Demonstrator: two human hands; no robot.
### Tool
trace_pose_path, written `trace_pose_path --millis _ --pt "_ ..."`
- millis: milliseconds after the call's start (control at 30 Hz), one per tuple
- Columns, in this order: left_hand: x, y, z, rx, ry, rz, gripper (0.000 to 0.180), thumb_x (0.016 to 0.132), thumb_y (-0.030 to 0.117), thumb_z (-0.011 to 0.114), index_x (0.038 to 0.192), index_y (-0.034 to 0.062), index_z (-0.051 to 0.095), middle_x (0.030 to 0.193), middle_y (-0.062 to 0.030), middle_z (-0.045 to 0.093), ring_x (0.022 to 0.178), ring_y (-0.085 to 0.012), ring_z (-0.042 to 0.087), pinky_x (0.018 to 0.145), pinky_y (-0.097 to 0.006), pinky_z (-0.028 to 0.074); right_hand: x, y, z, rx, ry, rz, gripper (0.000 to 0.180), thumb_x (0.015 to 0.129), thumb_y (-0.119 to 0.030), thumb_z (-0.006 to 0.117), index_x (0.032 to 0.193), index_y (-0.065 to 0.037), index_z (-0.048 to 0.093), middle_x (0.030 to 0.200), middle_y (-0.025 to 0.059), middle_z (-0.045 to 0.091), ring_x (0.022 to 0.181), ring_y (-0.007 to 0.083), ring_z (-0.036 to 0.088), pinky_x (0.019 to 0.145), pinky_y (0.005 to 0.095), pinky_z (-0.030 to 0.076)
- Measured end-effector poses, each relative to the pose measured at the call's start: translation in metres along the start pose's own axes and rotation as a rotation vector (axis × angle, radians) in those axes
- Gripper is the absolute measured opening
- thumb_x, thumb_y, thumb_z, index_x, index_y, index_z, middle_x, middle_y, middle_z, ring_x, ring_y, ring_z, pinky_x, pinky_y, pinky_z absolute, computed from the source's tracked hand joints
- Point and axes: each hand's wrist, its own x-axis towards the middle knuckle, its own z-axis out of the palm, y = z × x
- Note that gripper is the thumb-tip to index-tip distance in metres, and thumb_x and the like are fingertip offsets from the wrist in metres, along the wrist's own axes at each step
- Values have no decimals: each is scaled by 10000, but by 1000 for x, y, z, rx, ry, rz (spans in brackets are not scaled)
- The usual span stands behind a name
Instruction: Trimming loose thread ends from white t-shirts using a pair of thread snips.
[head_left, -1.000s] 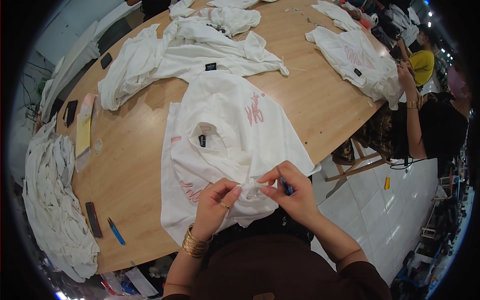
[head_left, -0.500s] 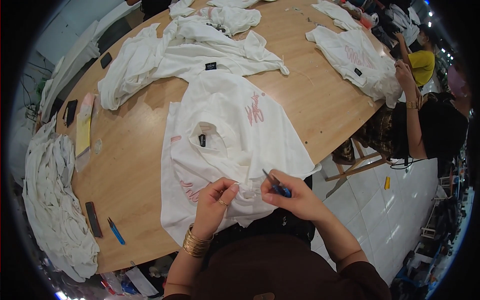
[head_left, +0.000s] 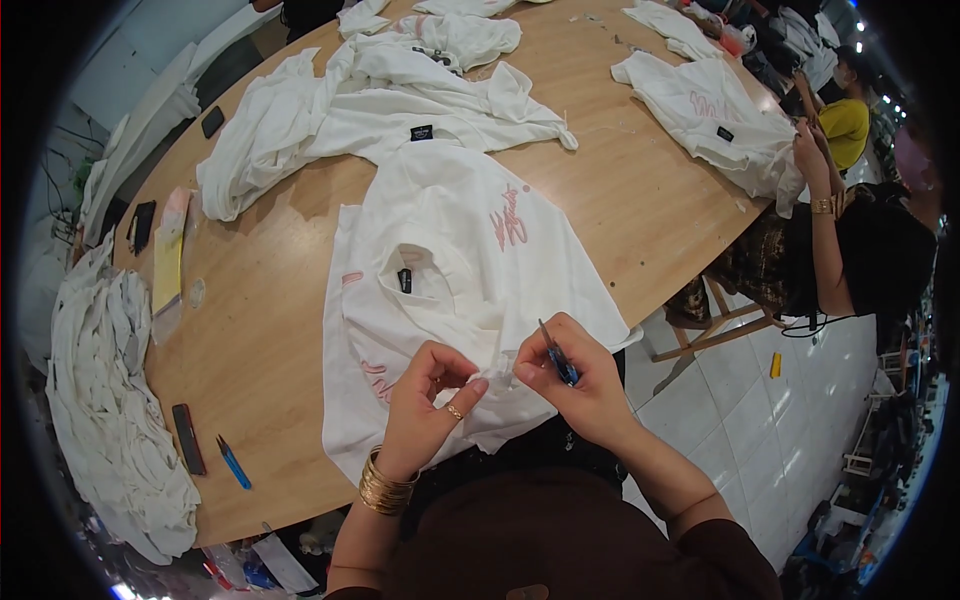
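Observation:
A white shirt [head_left: 560,275] with pink stitched lettering and a small black neck label lies at the table's near edge, partly over my lap. My left hand [head_left: 435,395], with a ring and gold bangles, pinches a fold of its cloth between thumb and fingers. Close by on the right, my right hand [head_left: 585,385] grips blue thread snips [head_left: 561,362], their dark blades pointing up and away from me. The right thumb and fingertip also meet at the bunched cloth; whether they hold it I cannot tell.
More white shirts [head_left: 400,95] lie beyond, and a white garment pile [head_left: 110,400] hangs over the table's left edge. Second snips [head_left: 233,462], a dark red-edged case [head_left: 187,440] and a phone [head_left: 212,122] rest on the wooden table [head_left: 260,350]. A co-worker [head_left: 850,250] handles a shirt at right.
My right hand has shifted slightly left toward my left hand, and the snips have swung more upright. The left fingers have turned a little on the cloth. The co-worker's shirt has moved slightly.

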Motion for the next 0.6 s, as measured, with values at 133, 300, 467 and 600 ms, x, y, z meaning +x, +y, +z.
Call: trace_pose_path --millis 133,300,467,600 --pt "5 14 -5 219 -106 28 135 832 81 666 949 29 625 866 -38 615 777 -101 584 733 -242 476 4 -4 2 -29 -7 -11 111 835 -72 656 886 -7 583 843 48 512 720 125 514 637 252 411" --pt "7 24 -8 500 -232 92 110 805 70 673 904 39 636 849 -51 607 742 -159 604 689 -261 483 8 -11 9 -117 -47 -56 66 818 -21 642 866 -30 597 851 39 511 724 110 508 635 229 401" --pt "8 22 -5 689 -202 233 101 805 80 673 873 39 611 837 -53 611 726 -170 612 654 -265 480 8 -3 11 -190 -47 -94 160 811 -68 664 928 -14 568 884 82 522 722 218 575 619 296 458" --pt "9 15 -8 546 -174 67 88 845 86 645 883 30 589 833 -35 620 737 -129 599 673 -247 468 8 1 9 -240 26 -89 184 817 -101 670 952 -24 573 852 79 546 696 213 588 601 294 464"
